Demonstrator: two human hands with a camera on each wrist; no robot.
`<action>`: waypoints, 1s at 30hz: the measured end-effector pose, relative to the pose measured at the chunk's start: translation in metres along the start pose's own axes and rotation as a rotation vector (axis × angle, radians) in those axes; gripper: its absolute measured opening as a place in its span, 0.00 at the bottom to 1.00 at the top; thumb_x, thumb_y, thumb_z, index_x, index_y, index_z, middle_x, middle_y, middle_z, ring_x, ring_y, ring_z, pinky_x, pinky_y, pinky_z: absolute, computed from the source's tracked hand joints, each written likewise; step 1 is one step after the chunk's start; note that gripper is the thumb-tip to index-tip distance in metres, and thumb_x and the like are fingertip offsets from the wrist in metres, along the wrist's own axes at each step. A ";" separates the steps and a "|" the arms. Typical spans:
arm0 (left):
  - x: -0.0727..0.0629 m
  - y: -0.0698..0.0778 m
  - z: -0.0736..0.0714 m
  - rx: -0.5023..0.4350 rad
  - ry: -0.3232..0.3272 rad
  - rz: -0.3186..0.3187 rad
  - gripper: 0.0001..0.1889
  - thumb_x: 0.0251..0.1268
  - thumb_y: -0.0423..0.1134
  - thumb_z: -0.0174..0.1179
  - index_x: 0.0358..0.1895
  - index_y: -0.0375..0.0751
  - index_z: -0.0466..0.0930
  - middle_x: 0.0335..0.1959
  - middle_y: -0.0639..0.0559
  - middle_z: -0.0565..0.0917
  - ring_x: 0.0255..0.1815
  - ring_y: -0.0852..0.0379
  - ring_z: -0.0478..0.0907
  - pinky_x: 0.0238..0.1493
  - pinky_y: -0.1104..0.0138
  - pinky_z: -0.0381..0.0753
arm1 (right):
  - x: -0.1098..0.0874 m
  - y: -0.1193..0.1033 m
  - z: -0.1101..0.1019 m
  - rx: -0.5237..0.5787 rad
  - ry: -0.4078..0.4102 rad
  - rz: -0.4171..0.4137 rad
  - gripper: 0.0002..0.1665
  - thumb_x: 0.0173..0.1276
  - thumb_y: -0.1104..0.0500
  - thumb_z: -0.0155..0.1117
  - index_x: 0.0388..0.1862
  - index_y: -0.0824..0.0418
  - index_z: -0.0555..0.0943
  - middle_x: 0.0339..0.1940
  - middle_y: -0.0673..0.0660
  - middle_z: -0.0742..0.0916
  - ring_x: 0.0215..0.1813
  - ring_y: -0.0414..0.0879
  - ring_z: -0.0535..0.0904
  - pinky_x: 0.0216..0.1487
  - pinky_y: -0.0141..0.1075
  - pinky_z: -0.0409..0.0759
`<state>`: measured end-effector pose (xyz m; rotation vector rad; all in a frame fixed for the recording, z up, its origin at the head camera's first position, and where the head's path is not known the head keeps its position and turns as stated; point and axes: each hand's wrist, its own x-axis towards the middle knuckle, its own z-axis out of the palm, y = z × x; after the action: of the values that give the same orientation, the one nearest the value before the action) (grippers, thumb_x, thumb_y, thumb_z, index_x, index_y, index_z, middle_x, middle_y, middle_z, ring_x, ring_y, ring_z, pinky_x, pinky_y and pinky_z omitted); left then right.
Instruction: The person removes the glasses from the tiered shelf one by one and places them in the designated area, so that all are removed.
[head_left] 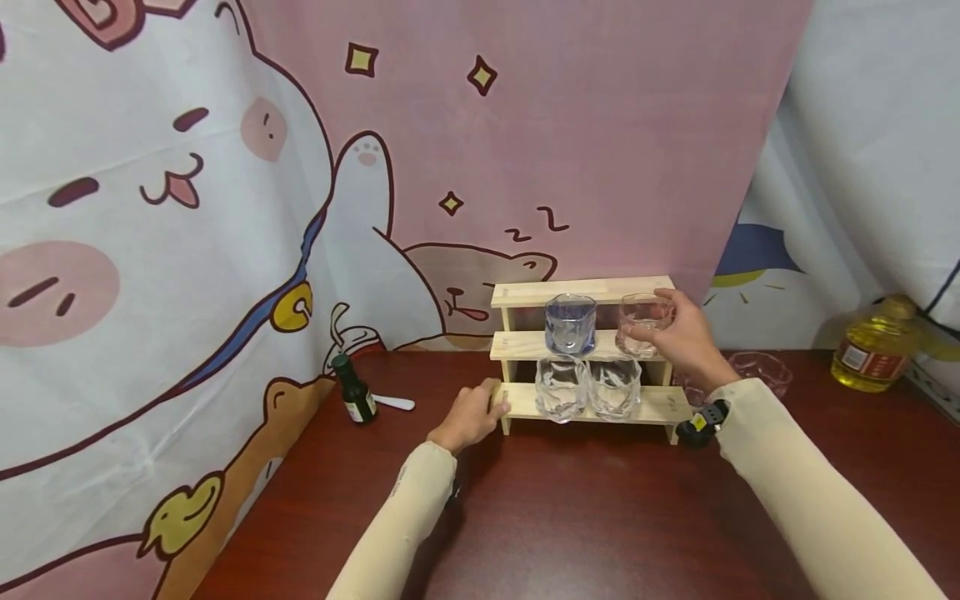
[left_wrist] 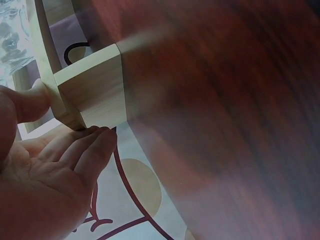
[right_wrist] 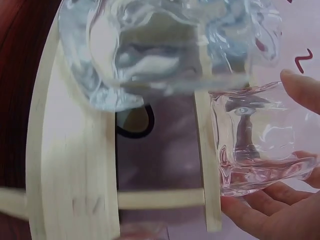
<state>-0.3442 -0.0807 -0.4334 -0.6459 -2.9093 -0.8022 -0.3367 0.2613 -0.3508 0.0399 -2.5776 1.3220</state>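
Observation:
A three-tier wooden rack (head_left: 517,343) stands on the dark red table. My left hand (head_left: 468,417) grips the left end of its lowest step, thumb on one side and fingers on the other in the left wrist view. With thumb and fingers, my right hand (head_left: 688,340) holds a pink-tinted glass (right_wrist: 265,135) at the right end of the middle step. A bluish glass (head_left: 570,323) sits left of it on that step. Two clear wavy glasses (head_left: 561,390) stand side by side on the lowest step.
Pink glassware (head_left: 763,372) stands right of the rack, partly hidden by my right forearm. A bottle of yellow oil (head_left: 870,350) is farther right. At left are a small dark green bottle (head_left: 356,393) and a white-handled utensil (head_left: 394,403). A patterned cloth (head_left: 615,150) hangs behind.

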 end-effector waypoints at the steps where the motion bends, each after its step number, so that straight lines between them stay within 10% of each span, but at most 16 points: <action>1: 0.000 0.000 0.000 0.000 0.000 -0.001 0.25 0.74 0.42 0.59 0.68 0.33 0.71 0.49 0.38 0.86 0.42 0.52 0.79 0.49 0.60 0.81 | -0.001 0.001 -0.002 -0.005 0.003 0.003 0.61 0.64 0.40 0.71 0.83 0.61 0.47 0.68 0.73 0.73 0.55 0.61 0.75 0.45 0.45 0.78; 21: -0.001 0.002 -0.001 0.024 0.014 0.020 0.25 0.73 0.42 0.60 0.67 0.33 0.71 0.50 0.38 0.86 0.45 0.50 0.82 0.50 0.59 0.82 | -0.030 0.028 -0.053 -0.094 0.077 0.056 0.63 0.66 0.36 0.67 0.82 0.66 0.46 0.70 0.80 0.68 0.65 0.74 0.68 0.53 0.65 0.73; 30: -0.001 0.001 0.000 0.011 0.009 0.014 0.25 0.73 0.41 0.60 0.67 0.32 0.71 0.51 0.38 0.86 0.46 0.50 0.81 0.51 0.58 0.81 | -0.043 0.050 -0.084 -0.200 0.155 0.079 0.60 0.66 0.37 0.67 0.81 0.67 0.49 0.66 0.80 0.73 0.56 0.72 0.75 0.41 0.54 0.78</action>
<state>-0.3424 -0.0802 -0.4330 -0.6590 -2.8960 -0.7850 -0.2851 0.3544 -0.3533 -0.1938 -2.5860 1.0398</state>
